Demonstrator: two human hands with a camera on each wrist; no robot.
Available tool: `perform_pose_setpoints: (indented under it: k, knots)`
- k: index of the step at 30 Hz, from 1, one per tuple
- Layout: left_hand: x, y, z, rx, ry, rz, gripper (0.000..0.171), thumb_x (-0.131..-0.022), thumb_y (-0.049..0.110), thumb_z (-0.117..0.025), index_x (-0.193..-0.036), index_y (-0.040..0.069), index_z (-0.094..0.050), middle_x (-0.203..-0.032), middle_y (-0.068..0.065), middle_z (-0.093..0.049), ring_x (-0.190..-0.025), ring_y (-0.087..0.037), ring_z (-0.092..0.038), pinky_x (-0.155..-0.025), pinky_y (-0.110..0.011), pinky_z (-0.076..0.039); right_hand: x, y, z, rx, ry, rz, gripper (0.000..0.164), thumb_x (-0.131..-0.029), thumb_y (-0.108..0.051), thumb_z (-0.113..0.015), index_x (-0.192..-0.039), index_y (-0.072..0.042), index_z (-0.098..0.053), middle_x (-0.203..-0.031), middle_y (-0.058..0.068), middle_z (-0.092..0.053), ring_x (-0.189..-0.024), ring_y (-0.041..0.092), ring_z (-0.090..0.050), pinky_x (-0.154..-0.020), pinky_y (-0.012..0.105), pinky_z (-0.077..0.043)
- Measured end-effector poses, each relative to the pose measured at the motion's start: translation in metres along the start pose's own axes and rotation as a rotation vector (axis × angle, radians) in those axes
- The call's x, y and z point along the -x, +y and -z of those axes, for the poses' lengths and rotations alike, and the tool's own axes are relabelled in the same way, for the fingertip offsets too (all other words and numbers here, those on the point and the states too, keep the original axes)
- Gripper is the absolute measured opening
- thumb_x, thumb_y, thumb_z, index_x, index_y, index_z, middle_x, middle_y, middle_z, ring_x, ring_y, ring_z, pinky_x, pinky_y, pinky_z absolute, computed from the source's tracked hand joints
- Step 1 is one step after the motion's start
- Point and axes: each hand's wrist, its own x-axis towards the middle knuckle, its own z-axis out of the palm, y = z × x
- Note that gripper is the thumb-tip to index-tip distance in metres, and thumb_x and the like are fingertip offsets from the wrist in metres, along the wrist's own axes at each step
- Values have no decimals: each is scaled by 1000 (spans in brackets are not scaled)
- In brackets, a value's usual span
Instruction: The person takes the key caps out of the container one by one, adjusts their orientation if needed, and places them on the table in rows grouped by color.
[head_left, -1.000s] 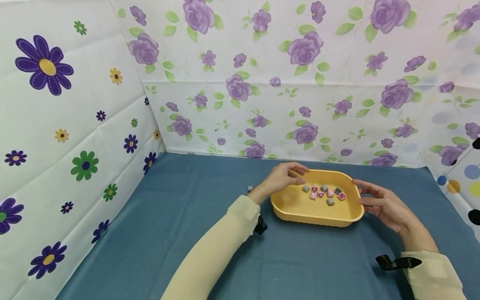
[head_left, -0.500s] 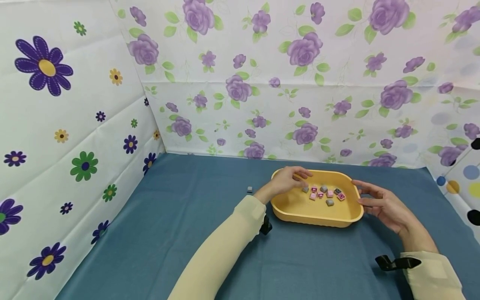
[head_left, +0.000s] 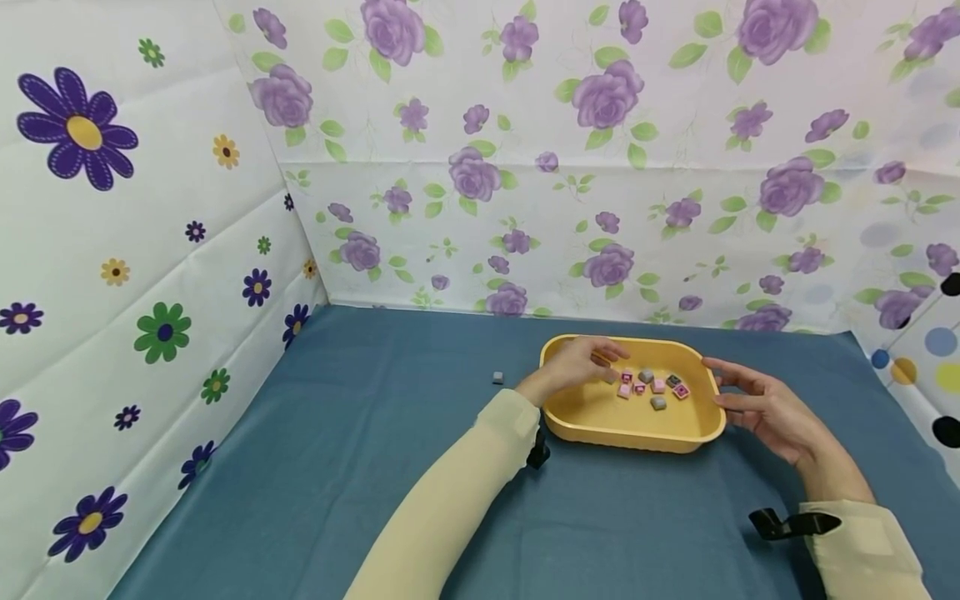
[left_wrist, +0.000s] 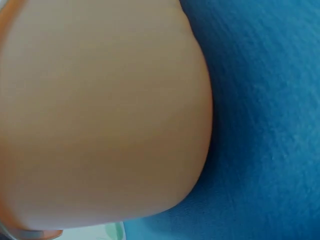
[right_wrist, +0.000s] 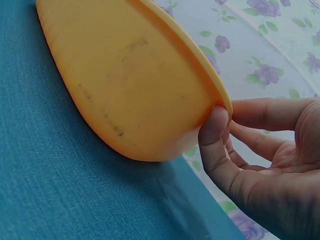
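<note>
Right hand [head_left: 780, 417] pinches the right end of the yellow tray [head_left: 626, 437], thumb against the outer wall; left hand [head_left: 573, 364] is over the tray's left part, thumb and forefinger apart; whether its fingertips touch a cube, cannot tell; pink cubes [head_left: 658, 386] and grey cubes [head_left: 658, 403] lie inside the tray, mostly right of centre; single cube [head_left: 498, 377], grey, lies on the blue-covered desk [head_left: 375, 450], left of the tray.

- No words, numbers or brands can be read.
- Marks on the pink cubes [head_left: 639, 388] beside the left hand [head_left: 579, 361]: too small to make out.
</note>
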Motion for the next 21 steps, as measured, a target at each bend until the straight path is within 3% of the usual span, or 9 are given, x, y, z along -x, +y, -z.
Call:
perform_pose_setpoints:
  k: [13,21]
  knots:
    - [-2,-3,-5,-113,-60,6,35,-98,9,-74,-132,17,-72,-131,-7,-70,-117,-19,-65,-97,-26,-52,0,4,1,1,-5,3,65,-105,-2,-59,-164,-9,-32,-126,10,-39,-105,12,-65,-84,31,-60]
    - [-6,-2,-5,-150,-63,25,36,-96,5,-75,-131,15,-72,-121,-6,-73,-106,-13,-66,-85,-22,-53,0,3,0,-9,-3,5,65,-105,-1,-59,-164,-8,-32,-125,9,-42,-104,12,-66,-83,30,-60]
